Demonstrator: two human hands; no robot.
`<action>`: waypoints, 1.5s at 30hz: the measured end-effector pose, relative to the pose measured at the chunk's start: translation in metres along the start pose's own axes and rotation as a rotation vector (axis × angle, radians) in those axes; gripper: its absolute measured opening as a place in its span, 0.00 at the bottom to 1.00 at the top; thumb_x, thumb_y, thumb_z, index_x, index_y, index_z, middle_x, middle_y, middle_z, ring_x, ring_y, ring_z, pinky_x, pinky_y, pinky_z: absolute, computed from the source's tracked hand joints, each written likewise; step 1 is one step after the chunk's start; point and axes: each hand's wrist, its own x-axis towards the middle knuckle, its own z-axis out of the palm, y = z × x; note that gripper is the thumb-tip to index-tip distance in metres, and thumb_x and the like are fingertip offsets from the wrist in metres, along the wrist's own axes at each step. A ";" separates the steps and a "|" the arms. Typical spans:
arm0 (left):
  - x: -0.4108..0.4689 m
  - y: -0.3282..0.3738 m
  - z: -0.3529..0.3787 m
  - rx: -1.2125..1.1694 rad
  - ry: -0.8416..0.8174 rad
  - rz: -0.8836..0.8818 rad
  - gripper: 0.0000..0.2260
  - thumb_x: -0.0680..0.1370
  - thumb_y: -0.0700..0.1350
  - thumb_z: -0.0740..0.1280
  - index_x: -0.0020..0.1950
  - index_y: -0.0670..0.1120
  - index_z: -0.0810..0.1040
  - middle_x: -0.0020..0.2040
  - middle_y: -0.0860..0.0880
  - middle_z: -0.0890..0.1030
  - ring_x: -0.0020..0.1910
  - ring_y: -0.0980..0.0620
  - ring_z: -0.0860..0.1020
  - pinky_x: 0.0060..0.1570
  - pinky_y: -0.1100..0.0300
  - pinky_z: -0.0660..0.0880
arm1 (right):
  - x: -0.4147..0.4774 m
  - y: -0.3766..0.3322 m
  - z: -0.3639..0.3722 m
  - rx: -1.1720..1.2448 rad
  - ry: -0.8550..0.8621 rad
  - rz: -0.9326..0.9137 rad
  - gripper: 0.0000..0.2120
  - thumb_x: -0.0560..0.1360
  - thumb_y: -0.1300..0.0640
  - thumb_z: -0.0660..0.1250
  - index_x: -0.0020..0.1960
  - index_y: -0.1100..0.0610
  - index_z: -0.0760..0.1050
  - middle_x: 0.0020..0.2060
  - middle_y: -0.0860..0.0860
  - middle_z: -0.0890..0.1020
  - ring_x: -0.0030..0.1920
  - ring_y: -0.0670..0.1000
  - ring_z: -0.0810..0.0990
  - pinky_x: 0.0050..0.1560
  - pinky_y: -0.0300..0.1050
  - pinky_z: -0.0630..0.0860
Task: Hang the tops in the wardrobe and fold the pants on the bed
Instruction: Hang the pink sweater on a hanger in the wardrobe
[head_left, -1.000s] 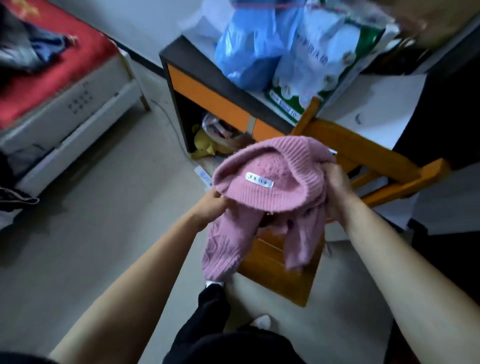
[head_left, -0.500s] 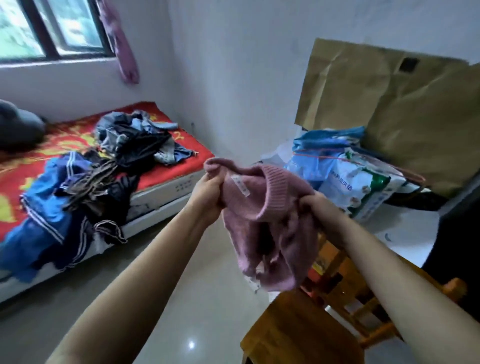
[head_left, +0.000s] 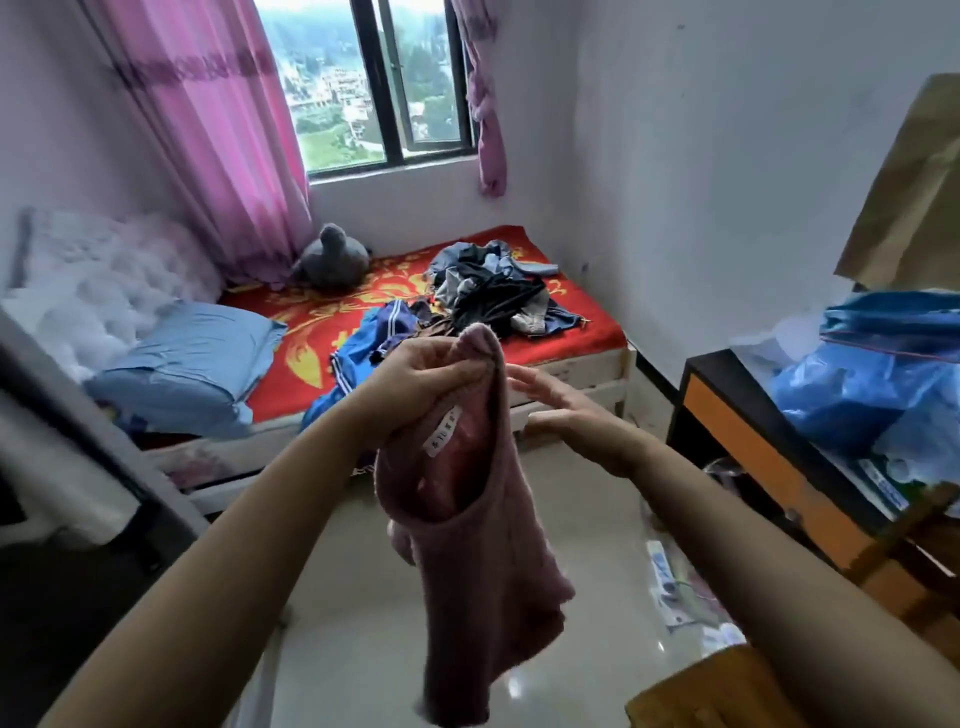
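White walls (head_left: 701, 182) closed in a small bedroom with a dark-framed window (head_left: 374, 78) and sheer pink curtains (head_left: 208, 130). Over the glossy pale floor (head_left: 353, 597) hung the pink sweater (head_left: 483, 561), a soft, fuzzy knit with a ribbed band, dangling limp and bunched in front of the person. The left hand (head_left: 410, 382) pinched its top edge between thumb and curled fingers, so that a rounded peak of knit stood above the knuckles. 1 narrow white label (head_left: 442, 435) was sewn inside the neck; its dark print was too blurred to read. The right hand (head_left: 576, 421) was spread beside the sweater with straight fingers, holding nothing; whether its fingertips touched the knit could not be told. Behind lay the bed (head_left: 566, 332) in a red sheet with gold flowers, bearing a tangled heap of clothes (head_left: 493, 291), a blue pillow (head_left: 192, 353) and a grey plush toy (head_left: 332, 257). At the right stood a black and orange counter (head_left: 753, 431) under a crinkled blue plastic bag (head_left: 852, 395).
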 end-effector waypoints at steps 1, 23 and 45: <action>-0.005 -0.003 -0.016 0.039 0.008 0.004 0.07 0.78 0.45 0.70 0.52 0.43 0.83 0.45 0.43 0.84 0.42 0.48 0.82 0.41 0.57 0.80 | 0.014 -0.006 0.017 -0.003 -0.056 -0.031 0.31 0.73 0.66 0.68 0.73 0.52 0.67 0.66 0.43 0.75 0.62 0.37 0.76 0.58 0.35 0.75; -0.276 -0.210 -0.314 0.092 1.188 -0.665 0.11 0.72 0.53 0.70 0.49 0.48 0.82 0.45 0.47 0.85 0.41 0.54 0.78 0.45 0.53 0.77 | 0.286 -0.117 0.432 0.397 -0.395 -0.237 0.15 0.63 0.64 0.63 0.46 0.71 0.75 0.48 0.75 0.78 0.50 0.63 0.77 0.60 0.65 0.72; -0.303 -0.122 -0.432 0.645 2.342 -0.413 0.06 0.80 0.46 0.63 0.45 0.47 0.76 0.40 0.51 0.79 0.43 0.50 0.78 0.45 0.54 0.73 | 0.442 -0.135 0.590 -0.268 -1.186 -0.579 0.37 0.66 0.20 0.56 0.51 0.51 0.79 0.45 0.47 0.84 0.48 0.46 0.82 0.54 0.50 0.80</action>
